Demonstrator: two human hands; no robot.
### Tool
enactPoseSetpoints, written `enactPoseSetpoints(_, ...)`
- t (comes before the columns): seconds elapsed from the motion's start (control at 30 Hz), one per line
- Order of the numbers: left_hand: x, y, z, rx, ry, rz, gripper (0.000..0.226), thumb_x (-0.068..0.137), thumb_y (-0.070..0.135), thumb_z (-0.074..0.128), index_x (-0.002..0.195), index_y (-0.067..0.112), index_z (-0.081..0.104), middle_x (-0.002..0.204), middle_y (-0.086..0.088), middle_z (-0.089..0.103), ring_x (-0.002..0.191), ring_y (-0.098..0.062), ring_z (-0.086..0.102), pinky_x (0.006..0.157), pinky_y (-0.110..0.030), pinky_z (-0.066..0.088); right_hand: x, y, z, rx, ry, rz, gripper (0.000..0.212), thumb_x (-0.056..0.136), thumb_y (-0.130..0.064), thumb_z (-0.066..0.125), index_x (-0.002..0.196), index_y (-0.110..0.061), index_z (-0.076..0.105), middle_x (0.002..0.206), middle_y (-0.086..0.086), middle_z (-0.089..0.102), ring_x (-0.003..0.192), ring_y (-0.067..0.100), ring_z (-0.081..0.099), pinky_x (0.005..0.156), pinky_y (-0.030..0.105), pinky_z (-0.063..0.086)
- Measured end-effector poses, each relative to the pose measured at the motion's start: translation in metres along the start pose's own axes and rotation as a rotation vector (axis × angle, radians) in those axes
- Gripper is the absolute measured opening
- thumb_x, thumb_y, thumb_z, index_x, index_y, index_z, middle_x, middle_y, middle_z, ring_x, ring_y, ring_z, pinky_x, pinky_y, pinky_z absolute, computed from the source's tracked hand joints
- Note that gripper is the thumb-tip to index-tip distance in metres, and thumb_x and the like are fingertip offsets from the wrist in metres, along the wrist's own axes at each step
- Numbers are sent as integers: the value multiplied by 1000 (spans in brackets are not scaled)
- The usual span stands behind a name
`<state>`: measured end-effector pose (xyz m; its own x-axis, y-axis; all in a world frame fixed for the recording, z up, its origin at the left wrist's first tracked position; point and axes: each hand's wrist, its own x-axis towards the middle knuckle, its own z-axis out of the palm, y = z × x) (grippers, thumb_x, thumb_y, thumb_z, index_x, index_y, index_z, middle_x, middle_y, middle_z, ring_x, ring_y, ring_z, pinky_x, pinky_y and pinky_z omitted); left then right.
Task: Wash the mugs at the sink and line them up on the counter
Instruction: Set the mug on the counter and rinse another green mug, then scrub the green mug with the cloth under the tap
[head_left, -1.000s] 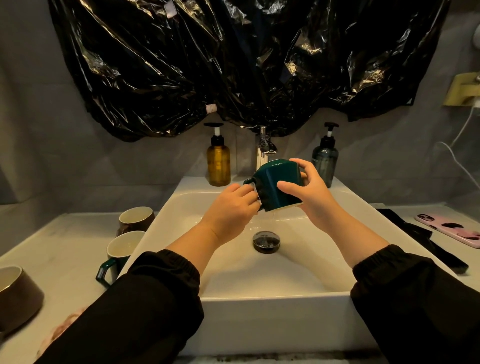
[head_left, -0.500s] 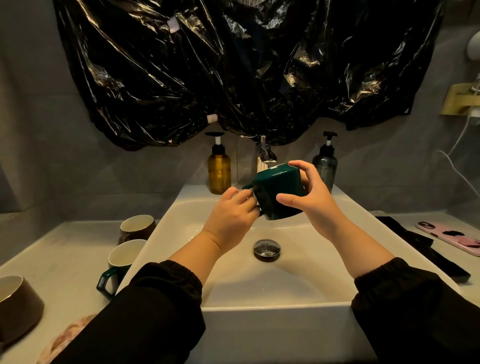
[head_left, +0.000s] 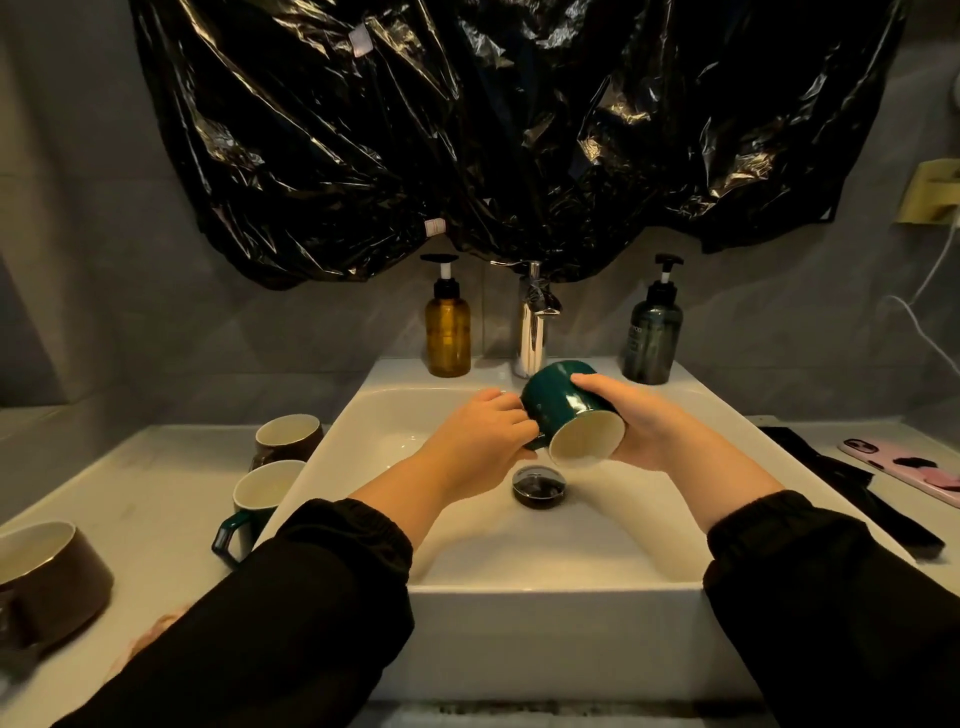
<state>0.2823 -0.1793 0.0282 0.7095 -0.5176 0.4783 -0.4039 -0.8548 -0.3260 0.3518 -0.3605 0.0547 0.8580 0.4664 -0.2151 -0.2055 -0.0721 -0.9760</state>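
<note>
Green mug (head_left: 561, 410) mid-frame over sink (head_left: 519, 597), tilted, mouth toward me; my right hand (head_left: 639, 431) wraps body, my left hand (head_left: 483, 436) fingers curled at handle. Brown mug (head_left: 288, 436), second green mug (head_left: 260, 493) upright on counter (head_left: 130, 493), left of frame

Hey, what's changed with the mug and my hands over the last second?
The green mug has come down from in front of the faucet toward the drain and tipped so its cream inside faces the camera. The left hand still grips at its handle; the right hand still wraps its body. Nothing was let go. The brown mug and the green-handled mug stayed put.
</note>
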Motion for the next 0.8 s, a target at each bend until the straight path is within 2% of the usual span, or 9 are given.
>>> enactPoseSetpoints(0.1, -3, 8, -13, -159, -39, -141, 18, 93, 25, 57, 103, 13, 66, 103, -4, 66, 94, -19, 56, 81, -24, 39, -3, 5, -3, 202, -91, 133, 52, 91, -51, 52, 127, -13, 50, 119, 18, 63, 105, 32, 60, 88, 42, 50)
enactPoseSetpoints(0.23, -12, 4, -50, -462, -83, -503, 16, 96, 23, 51, 93, 11, 61, 89, -3, 58, 79, -15, 50, 68, -24, 37, -12, 6, 11, 413, -182, 77, 60, 93, -56, 42, 119, -5, 58, 120, 19, 57, 112, 34, 53, 106, 46, 33)
enactPoseSetpoints(0.3, -23, -4, -70, -705, -20, -691, 19, 97, 20, 49, 83, 11, 59, 78, -1, 56, 71, -11, 50, 62, -22, 37, -15, 2, 31, 406, -242, 65, 67, 92, -57, 43, 134, -6, 45, 135, 20, 47, 124, 37, 46, 111, 50, 26)
enactPoseSetpoints(0.37, -39, -15, -88, -842, 75, -829, 28, 98, 20, 46, 72, 14, 55, 72, 0, 57, 67, -8, 50, 61, -19, 37, -16, -3, 57, 395, -286, 42, 69, 92, -57, 45, 146, -16, 29, 146, 22, 36, 134, 40, 37, 115, 52, 22)
enactPoseSetpoints(0.47, -71, -35, -112, -1037, 230, -1061, 35, 99, 22, 46, 67, 13, 57, 64, 2, 61, 68, -12, 53, 71, -23, 42, -27, -15, 106, 340, -314, -27, 63, 94, -50, 46, 146, -16, 30, 146, 20, 38, 132, 36, 41, 114, 51, 26)
enactPoseSetpoints(0.53, -97, -46, -128, -1205, 407, -1229, 33, 98, 22, 49, 68, 13, 57, 56, 3, 60, 69, -17, 53, 78, -32, 44, -36, -20, 141, 216, -311, -80, 58, 97, -47, 44, 145, -15, 32, 147, 15, 39, 132, 31, 43, 113, 49, 30)
enactPoseSetpoints(0.63, -145, -56, -153, -1349, 618, -1392, 28, 98, 25, 48, 73, 14, 54, 52, 3, 53, 61, -13, 50, 72, -27, 47, -54, -13, 201, -177, -220, -234, 49, 99, -37, 44, 142, -16, 36, 147, 7, 40, 129, 22, 44, 107, 42, 35)
enactPoseSetpoints(0.73, -197, -64, -174, -1425, 791, -1441, 29, 99, 26, 46, 73, 14, 51, 46, 5, 46, 53, -9, 44, 60, -22, 43, -76, 14, 246, -673, -124, -628, 45, 95, -24, 52, 139, -17, 43, 144, 3, 43, 128, 18, 44, 101, 30, 36)
enactPoseSetpoints(0.8, -225, -67, -183, -1369, 831, -1485, 28, 99, 27, 46, 74, 15, 51, 44, 6, 44, 51, -8, 42, 59, -21, 42, -87, 35, 271, -898, -208, -837, 38, 92, -19, 53, 130, -16, 54, 137, 3, 49, 122, 18, 48, 99, 27, 37)
